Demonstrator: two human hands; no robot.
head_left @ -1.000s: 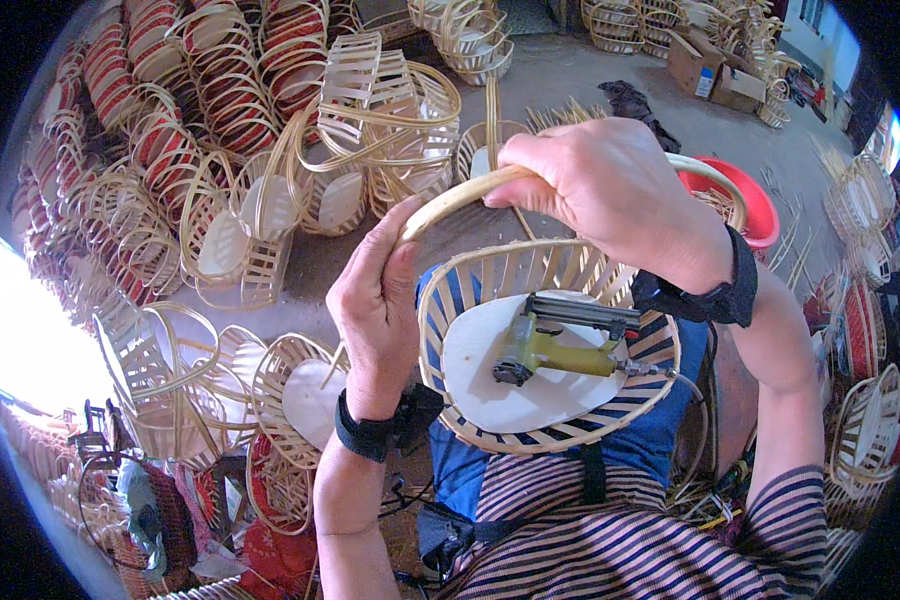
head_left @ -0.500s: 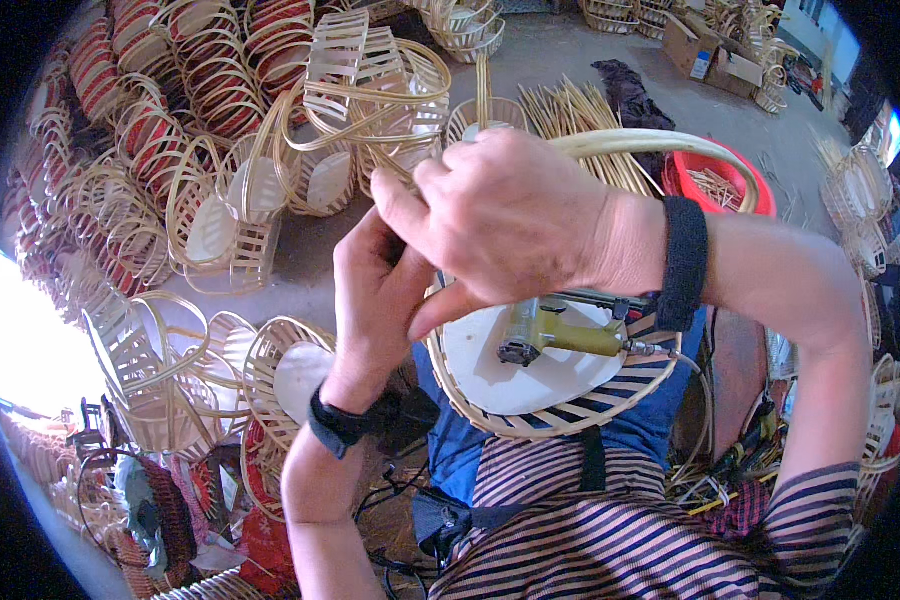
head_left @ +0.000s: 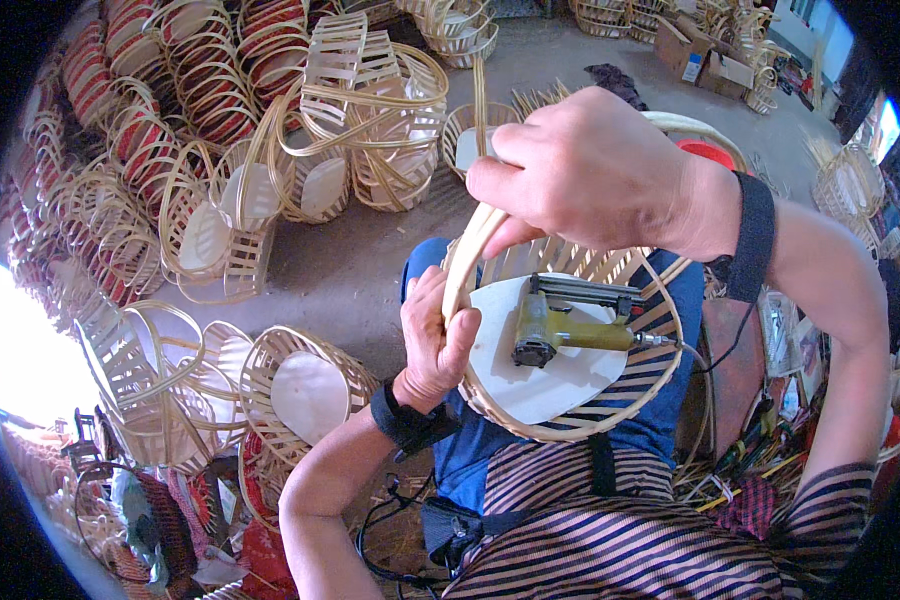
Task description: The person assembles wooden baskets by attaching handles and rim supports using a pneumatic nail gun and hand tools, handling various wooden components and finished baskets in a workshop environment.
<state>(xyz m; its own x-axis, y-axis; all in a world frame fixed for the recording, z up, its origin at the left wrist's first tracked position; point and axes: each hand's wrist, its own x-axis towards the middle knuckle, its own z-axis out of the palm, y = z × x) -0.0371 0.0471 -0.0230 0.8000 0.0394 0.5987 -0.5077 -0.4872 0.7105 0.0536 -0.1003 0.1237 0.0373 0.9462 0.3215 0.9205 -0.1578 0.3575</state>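
Note:
A woven wood-strip basket (head_left: 570,432) with a white oval base (head_left: 490,340) rests on my lap. Pale strips form a thick handle (head_left: 473,243) that bends down to the basket's left side. My left hand (head_left: 436,338) is wrapped round the handle's lower end, beside the rim, thumb uppermost. Higher up, my right hand (head_left: 592,175) grips the same handle, its fingers curled over it. Beyond my right wrist the handle's arc shows again. Inside the basket lies an olive-green air stapler (head_left: 570,332), with its hose running off to the right.
Finished baskets (head_left: 315,180) stand ahead to the left, before stacks of red-and-natural ones. More baskets (head_left: 295,385) sit by my left arm. A red tub (head_left: 708,152) is partly hidden behind my right wrist. Cardboard boxes (head_left: 705,60) lie at the far right.
My hands have moved apart. The left has come down and right to the basket's left side; the right has shifted right. The handle's left part, hidden before, now shows between them.

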